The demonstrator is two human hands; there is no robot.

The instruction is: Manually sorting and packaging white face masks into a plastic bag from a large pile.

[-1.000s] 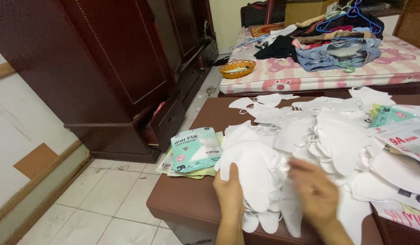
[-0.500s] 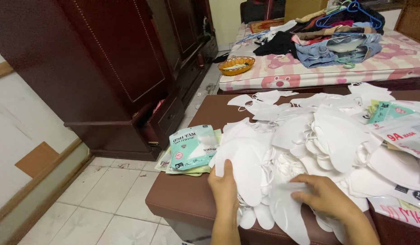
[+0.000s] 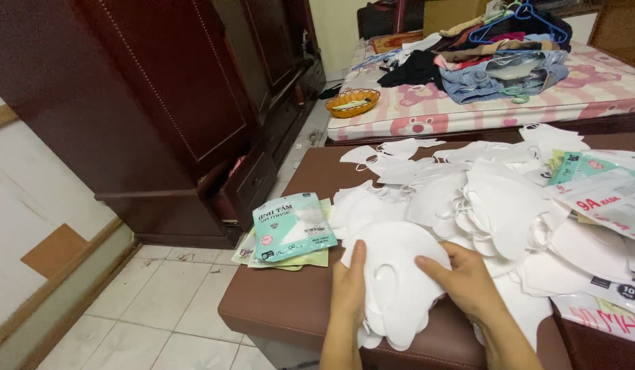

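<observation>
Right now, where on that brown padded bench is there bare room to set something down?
Bare brown padded bench shows along the near-left edge, between the teal mask packets and the left hand. A smaller strip lies behind the packets. Rightward, the heap of white face masks and printed plastic packs crowd everything.

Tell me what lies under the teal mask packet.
Under the teal mask packet, more flat packets show yellow-green edges, resting on the brown bench. Their faces and number are covered.

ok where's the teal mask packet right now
In the head view, the teal mask packet lies at the left edge of the brown bench, just left of the white mask stack held between both hands.
</observation>
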